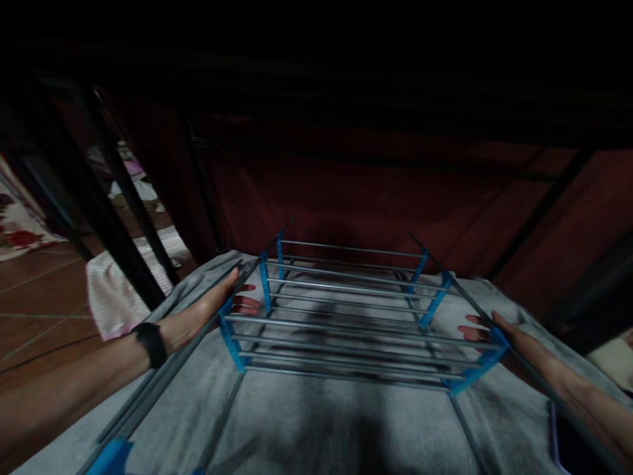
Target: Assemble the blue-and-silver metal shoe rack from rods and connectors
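Note:
A tube rack [346, 330] of grey metal bars and blue plastic connectors lies on its side on a grey cloth surface [316, 422]. My left hand [227, 300], with a black band on the wrist, grips its left side pole near a blue connector, thumb on top and fingers curled inside. On the opposite side, my right hand [514, 340] is around the right side pole beside another blue connector [487, 366]; part of its fingers shows between the bars. Several cross bars span between the two sides. The rack's near end runs out of view.
A dark red curtain [356, 198] hangs behind the rack, with dark frame posts [119, 191] at left. A striped white cloth [131, 277] hangs at the left above a tiled floor [39, 303]. A dark flat object with a purplish edge [573, 435] lies at lower right.

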A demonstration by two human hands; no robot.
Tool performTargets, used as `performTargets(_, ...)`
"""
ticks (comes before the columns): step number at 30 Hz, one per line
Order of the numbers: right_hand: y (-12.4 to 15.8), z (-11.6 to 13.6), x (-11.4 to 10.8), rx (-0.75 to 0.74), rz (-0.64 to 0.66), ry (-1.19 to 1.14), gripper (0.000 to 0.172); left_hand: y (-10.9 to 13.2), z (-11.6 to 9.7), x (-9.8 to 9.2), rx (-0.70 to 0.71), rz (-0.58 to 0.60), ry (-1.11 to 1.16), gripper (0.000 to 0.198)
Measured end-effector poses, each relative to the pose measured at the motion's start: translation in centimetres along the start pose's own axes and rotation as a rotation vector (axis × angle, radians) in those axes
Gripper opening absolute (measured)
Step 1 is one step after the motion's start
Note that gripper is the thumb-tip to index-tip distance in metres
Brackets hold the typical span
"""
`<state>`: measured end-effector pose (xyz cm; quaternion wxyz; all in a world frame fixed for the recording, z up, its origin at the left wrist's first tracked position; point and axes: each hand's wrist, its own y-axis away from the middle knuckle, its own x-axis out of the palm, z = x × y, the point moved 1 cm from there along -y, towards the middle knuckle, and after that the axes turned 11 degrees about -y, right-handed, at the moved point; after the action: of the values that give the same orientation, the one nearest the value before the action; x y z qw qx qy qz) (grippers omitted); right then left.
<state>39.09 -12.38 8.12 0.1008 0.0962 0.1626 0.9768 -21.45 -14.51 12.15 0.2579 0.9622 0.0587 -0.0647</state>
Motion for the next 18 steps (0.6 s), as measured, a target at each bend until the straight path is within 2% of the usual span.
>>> performTargets(2,-0.3,-0.3,-0.4,0.08,0.035,-0.114,0.043,-0.3,-0.2,0.2,-0.014,-0.036,-0.024,0.065)
performTargets(6,-0.4,-0.2,-0.6,0.095,0.023,-0.144,0.047,-0.9,0.2,0.6,0.045,-0.107,-0.073,0.063)
performTargets(11,0.5,0.4,0.8,0.078,-0.008,-0.126,0.04,-2.3,1.1,0.0,0.013,-0.171,-0.068,0.079)
performTargets(18,-0.1,0.0,0.3,0.052,0.035,-0.114,0.042,-2.6,0.7,-1.0,-0.067,-0.112,-0.099,0.084)
